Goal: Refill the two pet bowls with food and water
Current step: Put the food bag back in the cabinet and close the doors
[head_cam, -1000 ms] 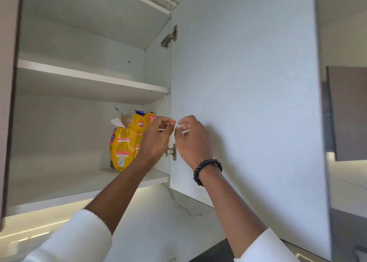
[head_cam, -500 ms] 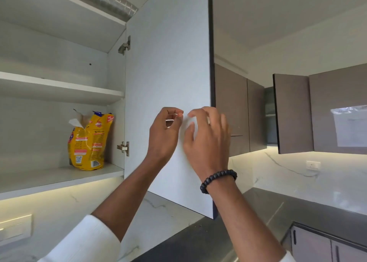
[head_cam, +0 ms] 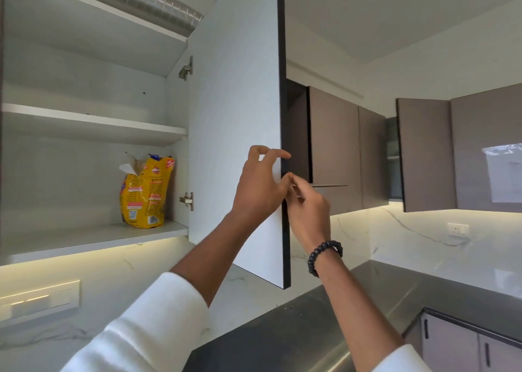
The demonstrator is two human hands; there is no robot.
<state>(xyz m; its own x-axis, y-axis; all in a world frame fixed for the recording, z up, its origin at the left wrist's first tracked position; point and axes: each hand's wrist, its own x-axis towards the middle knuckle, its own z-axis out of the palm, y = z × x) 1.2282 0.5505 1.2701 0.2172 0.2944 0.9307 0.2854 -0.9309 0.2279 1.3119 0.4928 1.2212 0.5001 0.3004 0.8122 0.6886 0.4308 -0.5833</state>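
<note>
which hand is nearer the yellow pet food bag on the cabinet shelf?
Left. The left hand is in front of the open white cabinet door, to the right of the yellow pet food bag. The right hand is past the door's edge, farther right.

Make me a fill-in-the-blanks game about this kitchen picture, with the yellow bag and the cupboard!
1. The yellow food bag stands on the ____ shelf of the cupboard.
2. The cupboard door is ____.
3. The bracelet is on the ____ wrist.
4. The left hand and right hand are at the door's free edge, and the top of the bag is torn ____.

Missing words: bottom; open; right; open
</note>
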